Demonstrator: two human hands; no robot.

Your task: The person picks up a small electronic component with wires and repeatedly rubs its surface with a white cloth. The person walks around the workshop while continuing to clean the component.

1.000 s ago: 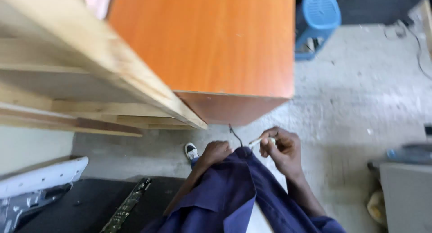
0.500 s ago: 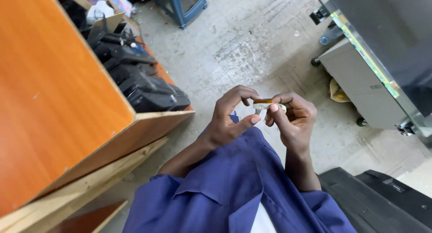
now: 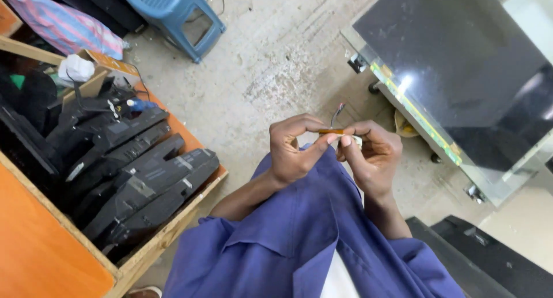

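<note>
Head view: left hand [image 3: 294,151] and right hand [image 3: 371,157] pinch a small orange component [image 3: 331,131] between fingertips; wires [image 3: 337,111] above. Best kept steady, grip light.

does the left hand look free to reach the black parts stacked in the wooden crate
Probably not yet: the left hand pinches a small orange strip together with the right hand. Nothing stands between it and the black parts.

Even, bright daylight filled the scene. Glare sat on the dark glass panel [image 3: 461,62] right of the fingers [image 3: 314,128]. Edges bent slightly.
</note>
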